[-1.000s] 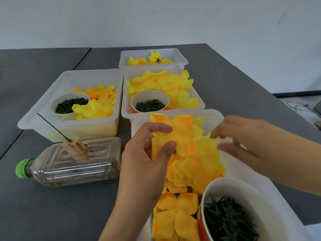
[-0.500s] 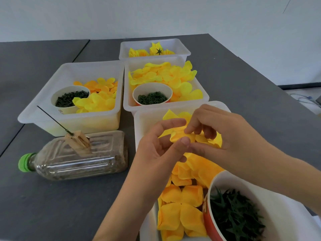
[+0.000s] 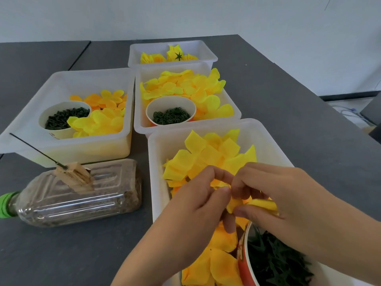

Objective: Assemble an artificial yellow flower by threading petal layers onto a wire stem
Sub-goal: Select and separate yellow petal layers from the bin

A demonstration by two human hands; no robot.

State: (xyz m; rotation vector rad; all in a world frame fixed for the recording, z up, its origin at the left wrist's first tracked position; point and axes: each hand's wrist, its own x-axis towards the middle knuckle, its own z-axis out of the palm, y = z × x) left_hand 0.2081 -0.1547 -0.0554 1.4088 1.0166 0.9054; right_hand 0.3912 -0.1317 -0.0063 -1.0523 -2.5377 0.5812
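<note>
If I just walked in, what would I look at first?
Probably the two hands in front: the left hand and right hand both pinch a yellow petal layer over the nearest white tub full of yellow petals. Next, to the left, a plastic bottle lying on its side on the dark table, with a thin wire stem slanting up from it.

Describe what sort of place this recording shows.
Probably a craft assembly workstation: a dark table holds white tubs of sorted yellow petals, cups of green parts, and a bottle propping a wire stem.
</note>
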